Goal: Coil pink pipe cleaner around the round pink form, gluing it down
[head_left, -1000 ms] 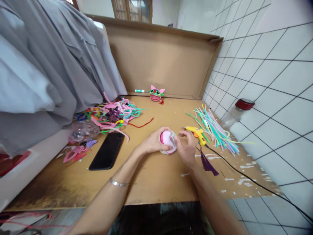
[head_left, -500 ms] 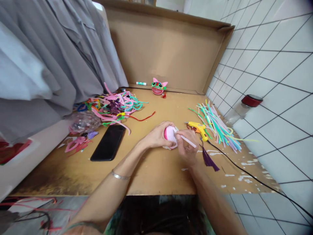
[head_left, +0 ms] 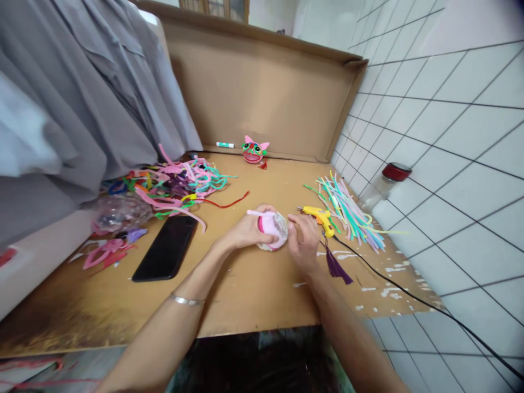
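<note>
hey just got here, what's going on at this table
A person's left hand grips a small pink-and-white round piece above the table. The right hand is at the piece's right side, its fingertips close to the edge; whether they touch it is unclear. A yellow glue gun lies just beyond that hand, with a purple tassel nearby and a black phone off to the left.
</note>
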`<state>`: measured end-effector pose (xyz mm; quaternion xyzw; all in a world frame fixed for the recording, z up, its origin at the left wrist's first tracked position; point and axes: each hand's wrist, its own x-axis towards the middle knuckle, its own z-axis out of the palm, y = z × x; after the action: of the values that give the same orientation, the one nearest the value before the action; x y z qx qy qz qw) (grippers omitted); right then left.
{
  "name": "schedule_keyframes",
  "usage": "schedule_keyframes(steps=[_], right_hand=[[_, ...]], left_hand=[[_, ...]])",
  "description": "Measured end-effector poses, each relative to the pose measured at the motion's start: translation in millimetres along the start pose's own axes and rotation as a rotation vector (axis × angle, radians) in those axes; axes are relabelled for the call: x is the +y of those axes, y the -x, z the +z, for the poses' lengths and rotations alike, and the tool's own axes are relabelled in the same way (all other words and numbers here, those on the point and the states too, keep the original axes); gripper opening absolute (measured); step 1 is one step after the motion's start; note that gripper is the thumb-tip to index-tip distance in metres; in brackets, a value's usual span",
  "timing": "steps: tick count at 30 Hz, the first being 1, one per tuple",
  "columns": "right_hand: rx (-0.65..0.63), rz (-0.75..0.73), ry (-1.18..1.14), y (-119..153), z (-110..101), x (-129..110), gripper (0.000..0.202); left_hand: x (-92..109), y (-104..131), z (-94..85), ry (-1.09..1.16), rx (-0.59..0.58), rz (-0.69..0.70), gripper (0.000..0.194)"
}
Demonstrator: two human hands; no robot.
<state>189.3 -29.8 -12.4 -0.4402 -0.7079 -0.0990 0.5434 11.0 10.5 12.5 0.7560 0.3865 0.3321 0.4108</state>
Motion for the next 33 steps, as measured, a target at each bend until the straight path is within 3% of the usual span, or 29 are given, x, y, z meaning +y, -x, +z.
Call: schedule_keyframes(steps=[4, 9, 13, 20, 24, 29, 33], right_hand=[[-0.028, 0.285, 0.325, -6, -1, 34, 0.029], [-0.313, 0.56, 0.822, -20, -16, 69, 0.047], [-0.504, 0.732, 0.871, -25, -19, 82, 0.059], [-0.501, 0.846, 0.809, -24, -21, 95, 0.053], [-0.39, 0.846, 0.72, -22, -28, 95, 0.053], [-0.081, 0.525, 0.443, -17, -28, 86, 0.052], [0.11, 0.358, 0.285, -16, -25, 70, 0.043]], left_hand=[[-9, -3, -2.7, 0.117, 0.011, -0.048, 0.067], [-8, -4, -3.4, 0.121, -0.011, -0.049, 0.062], [-8, -4, -3.5, 0.133, -0.015, -0.059, 0.061], [-9, -4, -4.6, 0.141, -0.011, -0.055, 0.062], [-9, -3, -5.8, 0.134, -0.009, -0.056, 0.063], [-9, -2, -7.0, 0.179, -0.039, -0.065, 0.062], [-10, -3, -7.4, 0.164, -0.028, -0.056, 0.064]])
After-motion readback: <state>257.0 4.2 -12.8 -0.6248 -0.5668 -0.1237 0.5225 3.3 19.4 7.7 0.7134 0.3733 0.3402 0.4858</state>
